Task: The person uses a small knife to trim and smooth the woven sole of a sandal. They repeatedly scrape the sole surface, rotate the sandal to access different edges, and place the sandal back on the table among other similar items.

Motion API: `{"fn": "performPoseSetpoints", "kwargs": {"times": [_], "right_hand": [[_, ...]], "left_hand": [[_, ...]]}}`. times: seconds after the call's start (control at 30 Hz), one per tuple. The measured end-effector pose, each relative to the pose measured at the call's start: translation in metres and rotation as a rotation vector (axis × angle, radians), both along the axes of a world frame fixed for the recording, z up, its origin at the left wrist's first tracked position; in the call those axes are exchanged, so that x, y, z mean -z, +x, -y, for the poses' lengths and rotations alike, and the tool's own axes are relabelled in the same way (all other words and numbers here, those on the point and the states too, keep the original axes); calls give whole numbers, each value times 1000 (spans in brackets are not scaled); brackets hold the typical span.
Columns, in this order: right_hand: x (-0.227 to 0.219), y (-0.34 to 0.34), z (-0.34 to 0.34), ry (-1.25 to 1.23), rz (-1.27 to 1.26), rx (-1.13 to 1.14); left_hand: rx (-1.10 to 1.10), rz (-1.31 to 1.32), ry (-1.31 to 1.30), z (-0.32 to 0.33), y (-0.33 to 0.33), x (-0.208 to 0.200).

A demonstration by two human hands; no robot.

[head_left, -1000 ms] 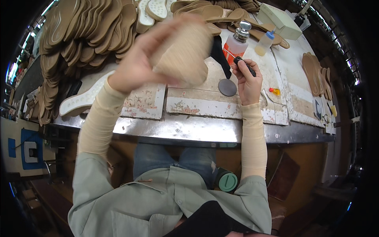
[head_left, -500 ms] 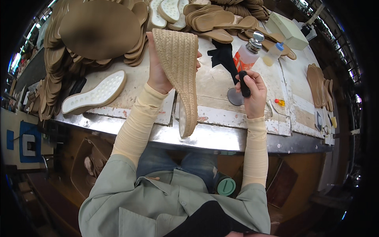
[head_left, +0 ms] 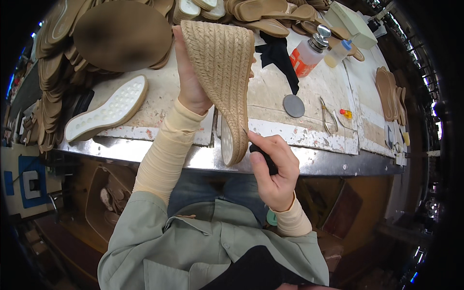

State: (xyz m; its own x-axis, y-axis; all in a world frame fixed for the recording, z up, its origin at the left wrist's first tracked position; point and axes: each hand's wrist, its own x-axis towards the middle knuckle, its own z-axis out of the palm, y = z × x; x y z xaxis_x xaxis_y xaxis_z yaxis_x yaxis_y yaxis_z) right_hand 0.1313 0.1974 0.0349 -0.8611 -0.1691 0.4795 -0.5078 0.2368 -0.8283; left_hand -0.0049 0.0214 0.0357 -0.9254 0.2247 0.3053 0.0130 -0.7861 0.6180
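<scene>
A wedge shoe sole (head_left: 220,63) wrapped in braided straw-coloured rope stands tilted in front of me, its thick end up and its thin end near the table's front edge. My left hand (head_left: 191,89) is closed around its thick end from the left, fingertips showing on the far side. Pinched in my right hand (head_left: 280,171) is a small black-handled tool (head_left: 266,159) with a thin tip. That tip meets the braid's right edge near the thin end; its exact shape is too small to make out. Another wedge sole (head_left: 106,111) with a white dimpled face lies on the table at left.
Beyond my right hand lie a grey disc (head_left: 294,106), pliers (head_left: 326,116) and a black cloth (head_left: 280,60). A pump-top bottle (head_left: 307,55) and a blue-capped squeeze bottle (head_left: 337,54) stand behind. Brown insoles (head_left: 263,26) are piled at the back, with a pale box (head_left: 350,24).
My right hand has come down and left with the black-handled tool, from over the grey disc to the sole's thin end. The sole has risen slightly.
</scene>
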Motion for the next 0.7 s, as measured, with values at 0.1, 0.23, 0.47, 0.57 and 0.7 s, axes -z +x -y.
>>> {"fn": "performPoseSetpoints", "kwargs": {"times": [0.1,0.23,0.47,0.57,0.7], "right_hand": [[2,3,5,27,-3,23],[4,7,10,59,-29,67],[9,11,18,33,-45,100],[10,13,20,30,-49,114],[11,13,21,55,-87,141]], "left_hand": [[-2,-11,12,0,2,0],[-67,-64,-183,2,6,2],[-106,-93,-204,4,7,10],[-81,-67,-67,5,5,17],[-195,134,15,-2,5,12]]}}
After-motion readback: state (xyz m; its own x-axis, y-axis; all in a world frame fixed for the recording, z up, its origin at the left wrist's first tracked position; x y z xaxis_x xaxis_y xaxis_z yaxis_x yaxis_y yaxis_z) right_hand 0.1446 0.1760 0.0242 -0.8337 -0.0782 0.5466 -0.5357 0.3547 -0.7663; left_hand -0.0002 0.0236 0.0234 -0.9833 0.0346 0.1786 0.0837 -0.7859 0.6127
